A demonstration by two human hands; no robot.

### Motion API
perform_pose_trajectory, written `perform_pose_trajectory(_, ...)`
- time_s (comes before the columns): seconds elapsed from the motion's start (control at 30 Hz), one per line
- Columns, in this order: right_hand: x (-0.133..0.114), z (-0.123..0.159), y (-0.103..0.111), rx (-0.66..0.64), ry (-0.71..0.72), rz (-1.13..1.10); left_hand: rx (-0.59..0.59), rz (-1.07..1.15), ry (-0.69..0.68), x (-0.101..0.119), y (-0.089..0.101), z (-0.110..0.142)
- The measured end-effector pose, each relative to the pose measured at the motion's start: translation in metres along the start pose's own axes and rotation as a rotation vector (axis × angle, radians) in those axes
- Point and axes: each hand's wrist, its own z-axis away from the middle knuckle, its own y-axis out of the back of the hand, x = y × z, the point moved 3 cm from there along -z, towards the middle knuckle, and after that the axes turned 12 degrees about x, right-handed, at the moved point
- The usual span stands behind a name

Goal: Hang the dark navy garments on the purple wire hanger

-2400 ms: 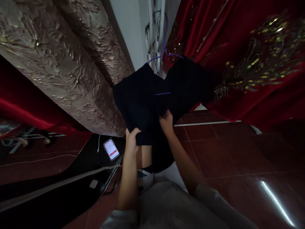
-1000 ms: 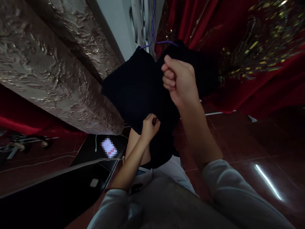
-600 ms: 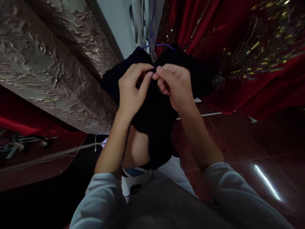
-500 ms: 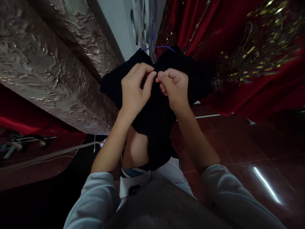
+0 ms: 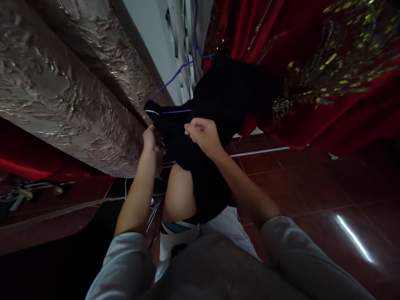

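Observation:
A black shirt [image 5: 225, 91] hangs in front of me on a purple hanger [image 5: 179, 71]. Its left side is pulled down and off the hanger's left arm, whose bare wire shows. My left hand [image 5: 153, 141] is closed on the shirt's left shoulder or sleeve area, low beside the patterned curtain. Nearer the middle, my right hand [image 5: 203, 132] is closed with its fingertips pinched on the front of the shirt. The lower part of the shirt drapes over my lap.
A shiny patterned beige curtain [image 5: 71, 96] hangs at the left. Red cloth with gold sequins [image 5: 337, 62] fills the right side. White metal bars [image 5: 184, 37] stand behind the hanger. Dark red floor tiles [image 5: 300, 179] lie below, and a cable [image 5: 78, 204] runs at lower left.
Both hands have parted from the shirt's neck. My left hand moved left and down, drawing that side of the shirt along; my right came lower. The hanger has tilted down on the left.

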Motion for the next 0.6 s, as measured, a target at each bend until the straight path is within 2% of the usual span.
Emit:
perform_pose_trajectory(0.03, 0.005, 0.003, 0.007, 0.033, -0.039, -0.026, 0.035, -0.068, -0.018, -0.011, 0.002, 0.009)
perform_pose_trajectory(0.1, 0.019, 0.016, 0.028, 0.123, -0.124, -0.065, 0.04, -0.255, -0.16, -0.02, 0.005, 0.024)
perform_pose_trajectory(0.17, 0.034, 0.037, 0.051, 0.236, -0.198, -0.096, -0.06, -0.441, -0.278, -0.021, 0.006, 0.032)
perform_pose_trajectory(0.27, 0.052, 0.07, 0.079, 0.353, -0.281, -0.098, -0.235, -0.696, -0.556, -0.01, 0.0, 0.041)
perform_pose_trajectory(0.3, 0.055, 0.078, 0.085, 0.363, -0.288, -0.068, -0.251, -0.68, -0.637, -0.004, -0.004, 0.045)
perform_pose_trajectory(0.37, 0.057, 0.085, 0.093, 0.363, -0.241, 0.038, -0.236, -0.513, -0.744, 0.013, -0.013, 0.058)
perform_pose_trajectory(0.47, 0.047, 0.077, 0.095, 0.342, -0.032, 0.259, -0.246, -0.263, -0.757, 0.039, -0.033, 0.088)
perform_pose_trajectory(0.53, 0.038, 0.066, 0.085, 0.257, 0.098, 0.359, -0.318, -0.231, -0.755, 0.053, -0.048, 0.113)
perform_pose_trajectory(0.6, 0.031, 0.058, 0.066, 0.081, 0.129, 0.372, -0.407, -0.25, -0.788, 0.065, -0.062, 0.135)
